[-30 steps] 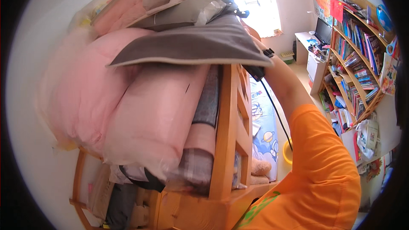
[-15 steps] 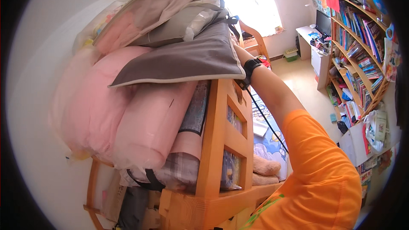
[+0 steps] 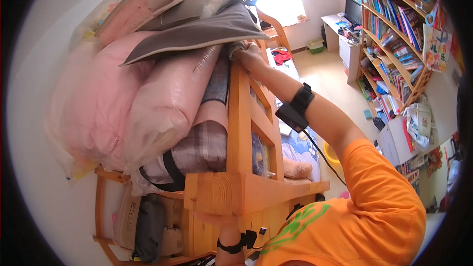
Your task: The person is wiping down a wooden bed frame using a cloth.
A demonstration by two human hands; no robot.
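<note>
My right hand [image 3: 250, 57] is at the top of the wooden bed rail [image 3: 238, 118], its fingers curled round a bunch of grey fabric [image 3: 237, 48]. Just above it spreads a dark grey fabric flap [image 3: 197, 32] with pale piping. Below the flap, pink bedding rolls [image 3: 165, 101] in clear plastic lie beside a plaid bundle [image 3: 204, 145] with a black strap. My left hand [image 3: 213, 218] is low, under the thick end of the wooden beam [image 3: 214, 194]; the beam hides its fingers. Both my arms wear black straps with small black devices.
More stuffed fabric bags [image 3: 182, 0] are piled towards the window. At the right stand a full bookshelf [image 3: 394, 34] and a white desk [image 3: 340, 32]. A lower bunk with blue patterned bedding [image 3: 300, 145] shows past the rail. A black cable [image 3: 325, 160] hangs from my right arm.
My right hand has come back from behind the flap to the rail top. The flap's near edge has risen in view. My left hand and forearm have appeared below the beam.
</note>
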